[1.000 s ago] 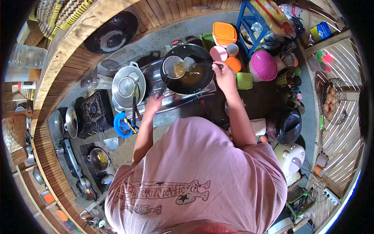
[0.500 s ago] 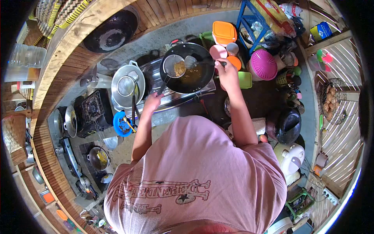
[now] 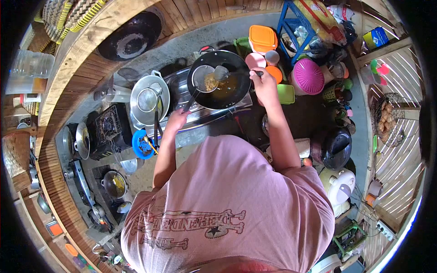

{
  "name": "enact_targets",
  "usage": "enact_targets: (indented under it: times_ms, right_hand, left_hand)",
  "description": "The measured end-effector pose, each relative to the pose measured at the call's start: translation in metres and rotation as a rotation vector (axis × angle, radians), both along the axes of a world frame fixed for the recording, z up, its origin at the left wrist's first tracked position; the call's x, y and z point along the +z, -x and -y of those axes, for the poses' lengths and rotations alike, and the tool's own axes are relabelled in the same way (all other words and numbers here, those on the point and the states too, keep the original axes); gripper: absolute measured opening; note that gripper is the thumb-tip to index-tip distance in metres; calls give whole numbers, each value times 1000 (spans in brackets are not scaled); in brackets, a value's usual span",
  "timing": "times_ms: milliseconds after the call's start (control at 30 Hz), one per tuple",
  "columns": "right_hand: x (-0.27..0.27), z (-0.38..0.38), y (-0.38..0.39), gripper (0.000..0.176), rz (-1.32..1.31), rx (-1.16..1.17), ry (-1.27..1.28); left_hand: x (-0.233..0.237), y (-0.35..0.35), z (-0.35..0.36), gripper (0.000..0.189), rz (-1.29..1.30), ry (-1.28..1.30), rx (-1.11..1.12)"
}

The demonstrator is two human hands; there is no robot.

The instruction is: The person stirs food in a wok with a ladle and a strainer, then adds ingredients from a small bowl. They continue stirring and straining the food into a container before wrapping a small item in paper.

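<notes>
A black wok (image 3: 227, 98) with some brown oily liquid in it stands on a silvery stove (image 3: 180, 86). My left hand (image 3: 178, 119) is closed round the dark handle of a round strainer (image 3: 199, 76), whose basket is over the left part of the wok. Golden-brown bits (image 3: 210, 83) lie in the strainer. From the right, my right hand (image 3: 264, 84) grips the dark handle of a spatula (image 3: 221, 73). The spatula's blade is at the strainer's right side, by the bits.
Left of the stove is a silver pot (image 3: 135, 101) with another strainer (image 3: 147, 99) on it. A blue bowl (image 3: 136, 148) sits in front of that. Orange-lidded box (image 3: 262, 35), green container (image 3: 286, 93) and pink-lidded tub (image 3: 308, 76) stand on the right.
The spatula blade has shifted slightly left, closer to the strainer, and my right hand has moved a little left with it. The bits in the strainer lie differently. Both handles are still held.
</notes>
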State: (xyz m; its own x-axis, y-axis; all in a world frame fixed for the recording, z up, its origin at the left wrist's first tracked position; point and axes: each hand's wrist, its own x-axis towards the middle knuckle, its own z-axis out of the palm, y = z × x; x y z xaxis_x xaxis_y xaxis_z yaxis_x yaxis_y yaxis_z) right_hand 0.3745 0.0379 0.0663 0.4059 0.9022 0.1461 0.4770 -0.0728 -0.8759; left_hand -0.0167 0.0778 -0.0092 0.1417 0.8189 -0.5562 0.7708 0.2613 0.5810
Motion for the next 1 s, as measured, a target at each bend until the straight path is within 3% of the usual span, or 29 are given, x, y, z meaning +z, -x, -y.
enact_targets:
  times_ms: [267,533,633,767,833,1000]
  right_hand:
    - [-1,4,0,23,144,-7,73]
    - [3,8,7,22,-74,-21,-12]
    - [19,15,0,22,35,-36,2]
    - [2,15,-2,23,241,12,-33]
    - [-6,14,6,22,199,-5,75]
    - [-6,13,16,21,-21,6,39]
  left_hand:
    - [8,-2,4,30,14,-22,-12]
    - [-1,4,6,30,107,0,18]
    - [5,2,5,30,107,6,9]
    - [10,0,6,30,-2,-76,-70]
    - [13,-2,6,31,-10,-82,-78]
    - [7,1,7,33,-72,-119,-142]
